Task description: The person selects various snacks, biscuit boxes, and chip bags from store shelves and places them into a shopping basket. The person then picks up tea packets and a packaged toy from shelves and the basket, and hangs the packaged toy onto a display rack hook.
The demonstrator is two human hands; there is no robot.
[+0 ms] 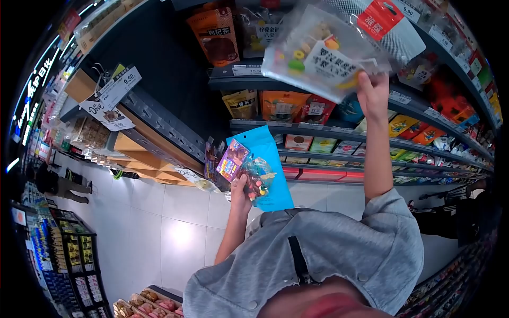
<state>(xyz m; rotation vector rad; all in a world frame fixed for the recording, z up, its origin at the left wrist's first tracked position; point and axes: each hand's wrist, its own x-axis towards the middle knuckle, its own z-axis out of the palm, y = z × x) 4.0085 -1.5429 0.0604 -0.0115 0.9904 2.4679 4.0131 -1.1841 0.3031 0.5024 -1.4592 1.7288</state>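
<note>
Near my body, my left hand [242, 195] is closed around several packets: a light-blue pouch [281, 185] with a clear window and a purple packet [231, 160] in front of it. Raised at the upper right, my right hand [374, 94] grips the lower edge of a clear pouch [305, 55] with colourful pieces inside and a white label. A pouch with a red header [377, 20] is just behind that one; whether my hand touches it is not clear. The upper shelf is partly hidden by the clear pouch.
Dark shelves [313, 129] hold an orange pouch [283, 105], a gold pouch [241, 104] and rows of boxes. Price tags [121, 87] stick out on the left above a wooden shelf [143, 151]. People's legs [74, 190] show at far left; another person [440, 220] stands at right.
</note>
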